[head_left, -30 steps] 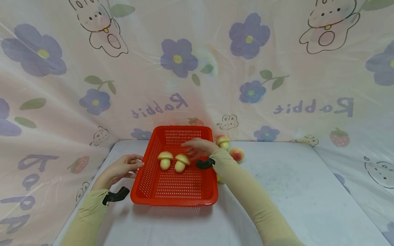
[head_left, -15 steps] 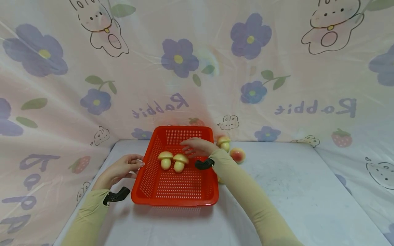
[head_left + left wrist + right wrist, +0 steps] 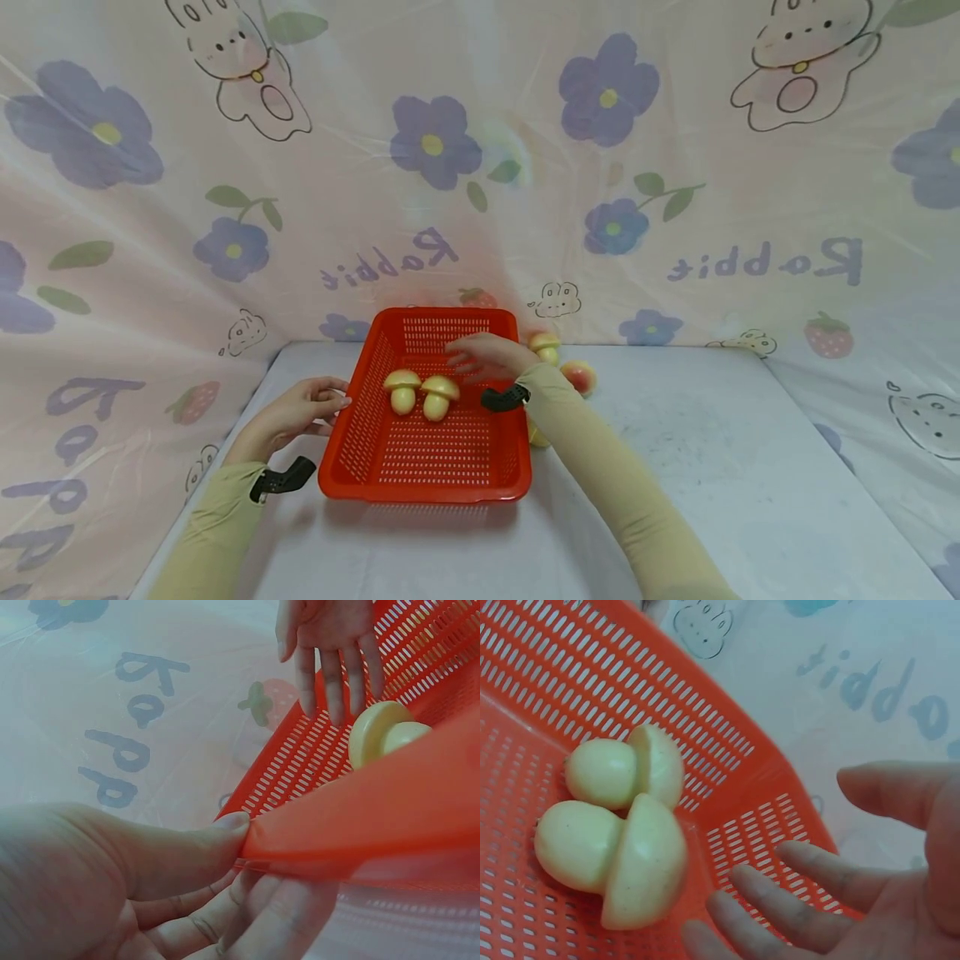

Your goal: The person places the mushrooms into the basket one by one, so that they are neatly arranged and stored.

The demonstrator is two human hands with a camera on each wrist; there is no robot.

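Note:
A red plastic basket [image 3: 431,492] with slotted walls sits on the table. My left hand [image 3: 300,411] pinches its left rim; in the left wrist view the thumb lies on top and the fingers [image 3: 289,915] are underneath. Two yellow model mushrooms, a left mushroom [image 3: 402,392] and a right mushroom [image 3: 438,397], lie side by side inside, caps toward the far end. Over the basket's right side hovers my right hand [image 3: 491,357], its fingers spread and holding nothing. The right wrist view shows a gap between those fingers [image 3: 795,904] and the nearer mushroom cap [image 3: 646,862].
Just right of the basket stand another mushroom [image 3: 546,347] and a red-yellow peach-like fruit [image 3: 579,377]. A yellow piece [image 3: 537,435] is partly hidden behind the right forearm. A patterned curtain [image 3: 480,208] hangs behind the white table [image 3: 697,450].
The right mushroom has shifted slightly left, close to the other, and stands straighter. My right hand has come away from it, slightly to the right. The left hand stays put.

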